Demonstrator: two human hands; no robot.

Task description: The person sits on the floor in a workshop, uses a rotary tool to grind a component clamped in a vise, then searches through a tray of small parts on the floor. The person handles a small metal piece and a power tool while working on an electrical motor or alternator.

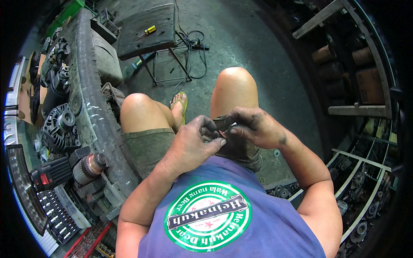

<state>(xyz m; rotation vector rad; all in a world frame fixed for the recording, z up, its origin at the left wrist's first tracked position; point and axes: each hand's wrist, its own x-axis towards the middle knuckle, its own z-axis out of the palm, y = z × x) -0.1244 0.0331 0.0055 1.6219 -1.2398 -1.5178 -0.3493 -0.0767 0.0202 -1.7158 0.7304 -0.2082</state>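
Note:
Above my lap, both hands are close together, fingers dark with grime. My left hand (195, 139) pinches a small coppery, disc-like part (222, 134) between thumb and fingertips. Against the same spot, my right hand (254, 127) has its thumb and forefinger closed on a small, thin shiny piece (232, 125). Its kind is too small to make out, and the fingers partly hide both pieces. I cannot tell whether the two pieces are joined.
At left, a workbench (81, 86) carries an alternator (62, 124), a copper-wound armature (89, 168) and a socket set (62, 215). Ahead, a low stool (148, 41) bears a yellow screwdriver (150, 30); cables (198, 43) lie beside it. Shelves with parts (357, 202) stand right.

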